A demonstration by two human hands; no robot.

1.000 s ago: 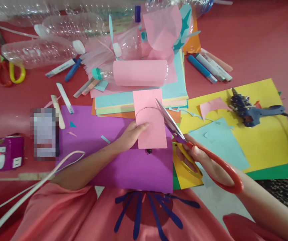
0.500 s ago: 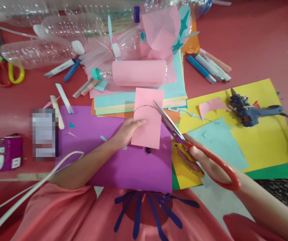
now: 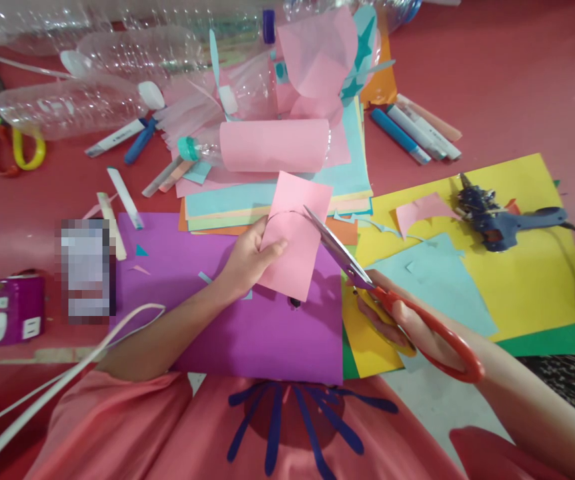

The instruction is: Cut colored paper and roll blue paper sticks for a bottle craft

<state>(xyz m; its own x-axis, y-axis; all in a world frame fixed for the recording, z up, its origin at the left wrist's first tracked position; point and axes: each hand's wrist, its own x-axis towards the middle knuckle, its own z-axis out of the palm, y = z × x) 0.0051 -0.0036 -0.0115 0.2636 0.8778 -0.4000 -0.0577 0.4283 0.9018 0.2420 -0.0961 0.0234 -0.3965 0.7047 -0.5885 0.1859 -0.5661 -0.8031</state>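
A small pink paper rectangle (image 3: pixel 295 233) with a dark curved line drawn across it tilts above the purple sheet (image 3: pixel 267 340). My left hand (image 3: pixel 252 257) pinches its left edge, thumb on top. My right hand (image 3: pixel 407 320) grips scissors (image 3: pixel 342 257) with red and yellow handles; their blades look closed, and the tip lies over the right part of the paper near the line. Fingers of my right hand are partly hidden behind the handles. Beyond the paper lies a bottle (image 3: pixel 275 145) wrapped in pink paper, with a green cap, on stacked coloured sheets (image 3: pixel 277 203).
A glue gun (image 3: pixel 502 220) rests on a yellow sheet (image 3: pixel 532 287) at the right, its cable running off the edge. Markers (image 3: pixel 417 133), clear bottles (image 3: pixel 72 103), a phone (image 3: pixel 87 267), a purple power adapter (image 3: pixel 12 310) and a white cable (image 3: pixel 82 360) lie around.
My left hand has turned the pink paper clockwise, its top leaning right and its bottom moving left. My right hand and the scissors have shifted slightly right and down.
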